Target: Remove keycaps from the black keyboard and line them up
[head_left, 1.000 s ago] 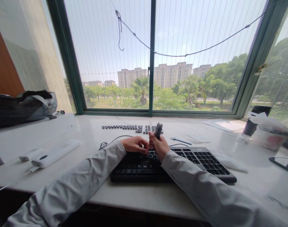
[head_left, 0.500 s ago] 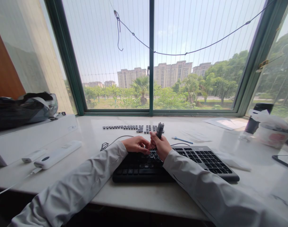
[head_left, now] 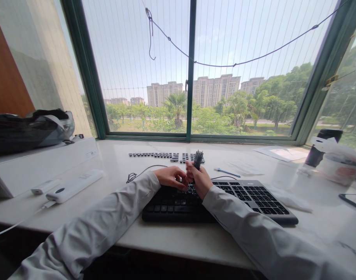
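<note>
- The keyboard (head_left: pixel 262 194) lies on the near middle of the table (head_left: pixel 172 241).
- The left hand (head_left: pixel 171 177) is over it, just left of the right hand (head_left: pixel 199 179), which grips an upright tool (head_left: pixel 198 158).
- Beyond the hands, keycaps (head_left: pixel 166 156) lie in rows, before the window (head_left: pixel 191 70).
- A thin rod (head_left: pixel 228 172) lies beyond the keyboard, right of the keycaps.
- Farther right are a paper sheet (head_left: pixel 278 153) and a tub (head_left: pixel 338 169), the sheet left of the tub.
- At left, a power bank (head_left: pixel 78 184) lies right of a box (head_left: pixel 49 163).
</note>
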